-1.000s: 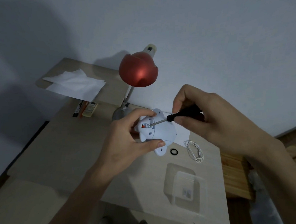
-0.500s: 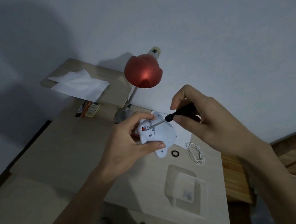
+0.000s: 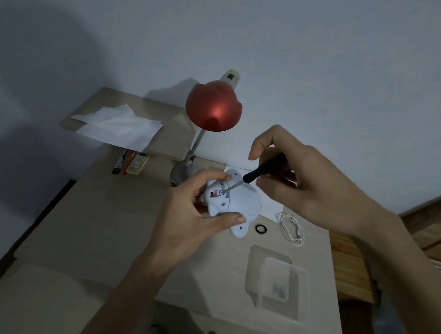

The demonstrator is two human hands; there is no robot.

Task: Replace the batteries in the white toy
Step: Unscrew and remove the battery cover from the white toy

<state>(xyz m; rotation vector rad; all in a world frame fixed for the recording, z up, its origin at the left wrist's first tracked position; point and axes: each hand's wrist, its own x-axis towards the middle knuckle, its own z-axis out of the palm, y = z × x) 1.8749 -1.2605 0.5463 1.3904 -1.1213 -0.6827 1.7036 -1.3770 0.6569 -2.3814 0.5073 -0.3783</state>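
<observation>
Above the desk [image 3: 90, 240], left hand [image 3: 189, 219] gripped the white toy [image 3: 238, 204], fingers curled round it; right hand [image 3: 307, 185] pinched the screwdriver [image 3: 263, 171], tip seated in the toy's underside.

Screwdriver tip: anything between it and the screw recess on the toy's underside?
Nothing visible. The right hand holds the screwdriver, and its shaft runs unobstructed into the recess on the white toy. The left hand grips the toy with thumb and fingers at the edges, off the tool's line.
</observation>
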